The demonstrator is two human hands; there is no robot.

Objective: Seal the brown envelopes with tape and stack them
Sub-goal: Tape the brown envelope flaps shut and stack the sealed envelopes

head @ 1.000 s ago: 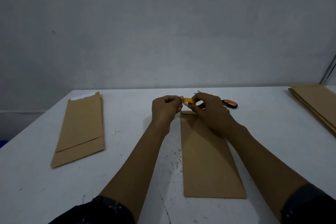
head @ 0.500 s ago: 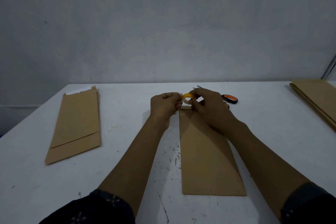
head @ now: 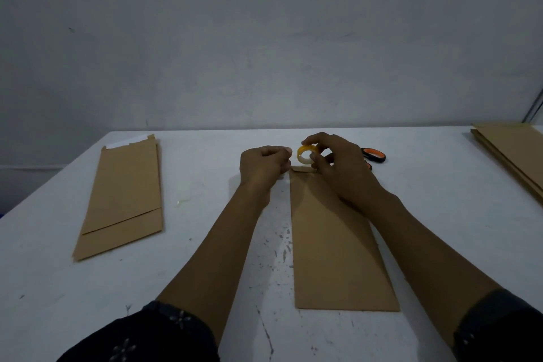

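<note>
A long brown envelope (head: 335, 247) lies flat on the white table in front of me, its flap end at the far side. Just above that end my right hand (head: 340, 164) grips a small yellow roll of clear tape (head: 306, 153) between fingers and thumb. My left hand (head: 263, 164) is curled beside the roll, its fingertips pinched together at the roll's left edge; the tape end itself is too thin to see. Two brown envelopes (head: 123, 197) lie stacked at the left.
Orange-and-black scissors (head: 373, 155) lie just behind my right hand. A pile of brown envelopes (head: 514, 153) sits at the far right edge of the table (head: 205, 244). A grey wall stands behind the table.
The tape roll has turned in my right hand so its open ring now faces me. Both hands stay close together over the envelope's far end.
</note>
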